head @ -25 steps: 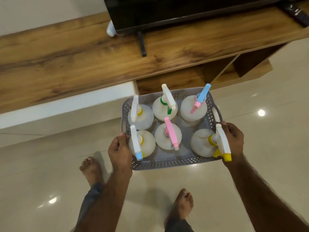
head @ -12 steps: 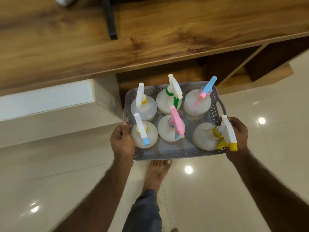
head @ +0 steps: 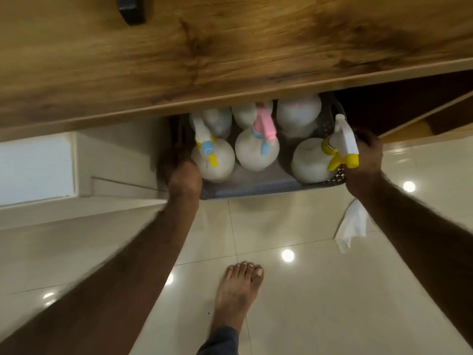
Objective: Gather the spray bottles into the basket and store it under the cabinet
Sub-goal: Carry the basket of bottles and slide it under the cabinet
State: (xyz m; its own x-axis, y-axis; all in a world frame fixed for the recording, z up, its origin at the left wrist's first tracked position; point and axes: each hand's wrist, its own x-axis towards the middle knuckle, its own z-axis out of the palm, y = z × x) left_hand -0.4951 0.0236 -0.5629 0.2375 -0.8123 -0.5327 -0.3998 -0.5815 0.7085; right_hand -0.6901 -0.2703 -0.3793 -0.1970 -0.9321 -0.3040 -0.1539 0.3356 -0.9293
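Note:
A grey perforated basket (head: 256,188) holds several white spray bottles (head: 257,152) with coloured triggers. Its far half sits under the wooden cabinet top (head: 230,52), which hides the back row's nozzles. My left hand (head: 180,172) grips the basket's left rim. My right hand (head: 366,155) grips the right rim, beside the bottle with the yellow trigger (head: 343,149). The front rim still sticks out over the floor tiles.
A white wall block (head: 76,165) stands just left of the opening. A white cloth (head: 352,226) lies on the glossy floor under my right forearm. My bare foot (head: 238,295) is planted on the tiles behind the basket. A dark open compartment (head: 409,103) lies to the right.
The basket has gone forward and down, from in front of the cabinet to partly beneath its top. I have leaned in closer, both hands still holding the rims.

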